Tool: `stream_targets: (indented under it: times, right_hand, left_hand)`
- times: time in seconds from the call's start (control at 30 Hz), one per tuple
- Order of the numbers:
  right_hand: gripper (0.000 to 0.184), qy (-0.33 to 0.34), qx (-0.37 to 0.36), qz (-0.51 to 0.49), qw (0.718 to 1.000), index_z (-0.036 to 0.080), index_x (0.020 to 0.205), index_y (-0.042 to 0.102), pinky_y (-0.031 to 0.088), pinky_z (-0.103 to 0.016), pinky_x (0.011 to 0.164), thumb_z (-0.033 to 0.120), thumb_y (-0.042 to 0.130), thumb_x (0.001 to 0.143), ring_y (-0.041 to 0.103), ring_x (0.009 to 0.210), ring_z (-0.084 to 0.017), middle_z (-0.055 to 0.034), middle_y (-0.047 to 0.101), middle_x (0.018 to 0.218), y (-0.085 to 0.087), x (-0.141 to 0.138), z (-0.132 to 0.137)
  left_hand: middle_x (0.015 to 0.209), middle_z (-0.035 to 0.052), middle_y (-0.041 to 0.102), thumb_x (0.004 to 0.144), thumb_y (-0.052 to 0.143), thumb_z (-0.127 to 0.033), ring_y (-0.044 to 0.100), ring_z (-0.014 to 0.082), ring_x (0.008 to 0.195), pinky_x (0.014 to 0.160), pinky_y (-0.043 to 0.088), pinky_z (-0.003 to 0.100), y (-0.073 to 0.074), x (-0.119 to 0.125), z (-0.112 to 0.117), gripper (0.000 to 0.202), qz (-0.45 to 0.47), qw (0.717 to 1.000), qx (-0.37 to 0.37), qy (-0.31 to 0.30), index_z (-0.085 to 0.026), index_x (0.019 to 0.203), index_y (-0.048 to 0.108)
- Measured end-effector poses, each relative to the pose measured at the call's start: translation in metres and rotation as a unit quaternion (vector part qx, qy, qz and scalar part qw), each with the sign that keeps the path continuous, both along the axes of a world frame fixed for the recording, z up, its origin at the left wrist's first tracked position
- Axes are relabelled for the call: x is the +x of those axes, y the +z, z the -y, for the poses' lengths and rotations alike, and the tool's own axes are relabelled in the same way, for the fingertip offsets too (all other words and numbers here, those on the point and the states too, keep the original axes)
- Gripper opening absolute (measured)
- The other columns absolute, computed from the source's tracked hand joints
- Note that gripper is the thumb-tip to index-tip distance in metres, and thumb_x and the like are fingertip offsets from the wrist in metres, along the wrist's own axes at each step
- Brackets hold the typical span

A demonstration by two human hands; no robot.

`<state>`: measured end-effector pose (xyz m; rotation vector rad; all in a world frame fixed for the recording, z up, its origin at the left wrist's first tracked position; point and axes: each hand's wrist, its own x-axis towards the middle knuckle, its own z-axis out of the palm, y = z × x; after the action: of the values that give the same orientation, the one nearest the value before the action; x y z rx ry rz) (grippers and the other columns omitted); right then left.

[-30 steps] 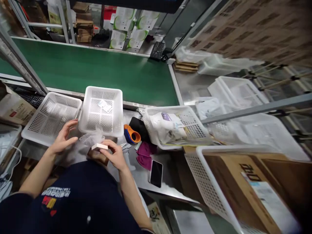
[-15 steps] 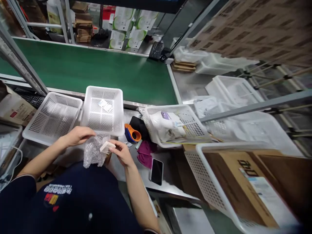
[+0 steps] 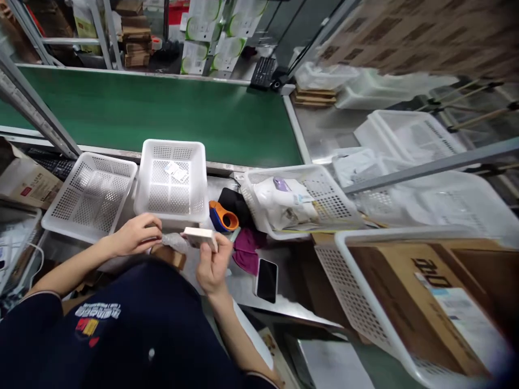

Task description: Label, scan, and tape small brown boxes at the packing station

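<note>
My right hand (image 3: 213, 263) is closed around a small flat white box (image 3: 198, 236), held up level above the metal bench. My left hand (image 3: 135, 235) has its fingers curled on a piece of clear bubble wrap (image 3: 173, 241) that lies against the box's left end. Under both hands sits a small brown cardboard box (image 3: 173, 256), partly hidden by my dark shirt. Just beyond the hands stands a white perforated basket (image 3: 172, 183) with a small label lying in it.
A second white basket (image 3: 90, 194) stands to the left. An orange tape dispenser (image 3: 223, 219), a purple cloth (image 3: 245, 250) and a phone (image 3: 267, 280) lie to the right. Another basket holding white packets (image 3: 297, 202), a large basket with a cardboard carton (image 3: 425, 292) and the green conveyor belt (image 3: 158, 116) surround the bench.
My left hand took up the bubble wrap and drew it against the white box. My right hand turned the box and raised it slightly to the right.
</note>
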<state>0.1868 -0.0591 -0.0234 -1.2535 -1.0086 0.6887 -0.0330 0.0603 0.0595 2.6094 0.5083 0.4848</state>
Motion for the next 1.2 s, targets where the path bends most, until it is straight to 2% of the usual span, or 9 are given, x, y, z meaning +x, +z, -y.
stream_targets:
  times: [0.07, 0.17, 0.37, 0.5, 0.67, 0.8, 0.9, 1.1, 1.2]
  right_hand:
    - [0.037, -0.009, 0.013, 0.018, 1.000, 0.027, 0.123, 0.051, 0.057, -0.043, 0.085, 0.057, 0.056, 0.103, 0.063, 0.091, -0.026, -0.0085, 0.060, 0.103, -0.003, -0.005, 0.012]
    - [0.030, 0.059, -0.019, 0.039, 0.997, 0.026, 0.125, 0.049, 0.058, -0.040, 0.084, 0.051, 0.050, 0.108, 0.066, 0.091, -0.024, -0.0082, 0.064, 0.105, -0.002, -0.011, 0.015]
    - [0.032, 0.177, -0.019, 0.082, 0.981, 0.023, 0.125, 0.050, 0.056, -0.037, 0.068, 0.050, 0.046, 0.109, 0.067, 0.072, -0.022, -0.0067, 0.070, 0.094, -0.001, -0.001, -0.005]
    - [0.032, 0.254, -0.015, 0.191, 0.948, 0.022, 0.125, 0.060, 0.056, -0.035, 0.073, 0.048, 0.048, 0.110, 0.072, 0.080, -0.024, -0.0078, 0.076, 0.096, 0.011, 0.021, -0.008]
    - [0.033, 0.349, 0.029, 0.313, 0.883, 0.027, 0.127, 0.071, 0.054, -0.032, 0.074, 0.043, 0.046, 0.112, 0.075, 0.091, -0.023, -0.0077, 0.081, 0.111, 0.029, 0.033, -0.012]
    - [0.039, 0.323, 0.032, 0.433, 0.841, 0.028, 0.129, 0.073, 0.049, -0.030, 0.064, 0.050, 0.046, 0.113, 0.075, 0.089, -0.022, -0.0089, 0.080, 0.121, 0.039, 0.032, -0.013]
    - [0.039, 0.298, 0.036, 0.491, 0.818, 0.024, 0.113, 0.078, 0.052, -0.032, 0.065, 0.058, 0.060, 0.106, 0.073, 0.084, -0.024, -0.0113, 0.080, 0.109, 0.047, 0.033, -0.012]
    - [0.007, 0.146, 0.191, 0.474, 0.847, 0.033, 0.090, 0.078, 0.060, -0.052, 0.101, 0.029, 0.075, 0.096, 0.071, 0.119, -0.032, -0.0100, 0.075, 0.131, 0.054, 0.041, -0.012]
    - [0.018, 0.232, 0.134, 0.374, 0.888, 0.031, 0.077, 0.075, 0.068, -0.046, 0.086, 0.037, 0.075, 0.094, 0.076, 0.113, -0.035, -0.0130, 0.078, 0.128, 0.041, 0.043, -0.027]
  left_hand:
    - [0.118, 0.0126, 0.069, 0.105, 0.058, -0.030, 0.066, 0.0241, 0.106, 0.094, 0.056, 0.035, -0.002, 0.001, 0.005, 0.020, -0.003, 0.999, -0.029, 0.016, -0.021, 0.103, 0.076]
    - [0.118, 0.0121, 0.070, 0.103, 0.062, -0.032, 0.066, 0.0250, 0.108, 0.096, 0.056, 0.037, -0.006, 0.002, 0.011, 0.019, 0.014, 0.999, -0.030, 0.012, -0.022, 0.101, 0.078]
    - [0.094, 0.0086, 0.078, 0.100, 0.068, -0.033, 0.072, 0.0239, 0.095, 0.095, 0.056, 0.040, -0.014, -0.003, 0.011, 0.014, 0.067, 0.992, -0.061, -0.088, -0.028, 0.098, 0.081]
    - [0.091, 0.0063, 0.082, 0.100, 0.068, -0.035, 0.075, 0.0233, 0.091, 0.094, 0.055, 0.041, -0.011, -0.015, 0.010, 0.016, 0.070, 0.984, -0.059, -0.151, -0.033, 0.100, 0.084]
    - [0.077, 0.0034, 0.078, 0.096, 0.073, -0.040, 0.074, 0.0245, 0.090, 0.100, 0.055, 0.045, -0.007, -0.024, 0.004, 0.013, 0.025, 0.990, -0.086, -0.109, -0.039, 0.097, 0.086]
    - [0.076, 0.0034, 0.076, 0.098, 0.070, -0.039, 0.074, 0.0244, 0.094, 0.110, 0.053, 0.047, 0.000, -0.023, -0.001, 0.017, -0.015, 0.986, -0.129, -0.109, -0.040, 0.097, 0.087]
    - [0.076, 0.0038, 0.076, 0.096, 0.072, -0.042, 0.075, 0.0251, 0.094, 0.115, 0.054, 0.049, 0.006, -0.028, -0.004, 0.015, -0.015, 0.981, -0.177, -0.076, -0.039, 0.097, 0.086]
    - [0.080, 0.0084, 0.077, 0.098, 0.069, -0.029, 0.077, 0.0257, 0.105, 0.110, 0.060, 0.040, 0.005, -0.049, 0.004, 0.017, 0.060, 0.990, -0.095, -0.086, -0.032, 0.099, 0.086]
    - [0.087, 0.0108, 0.078, 0.095, 0.075, -0.027, 0.077, 0.0238, 0.110, 0.104, 0.062, 0.029, -0.008, -0.054, 0.011, 0.010, 0.041, 0.991, -0.088, -0.096, -0.028, 0.095, 0.085]
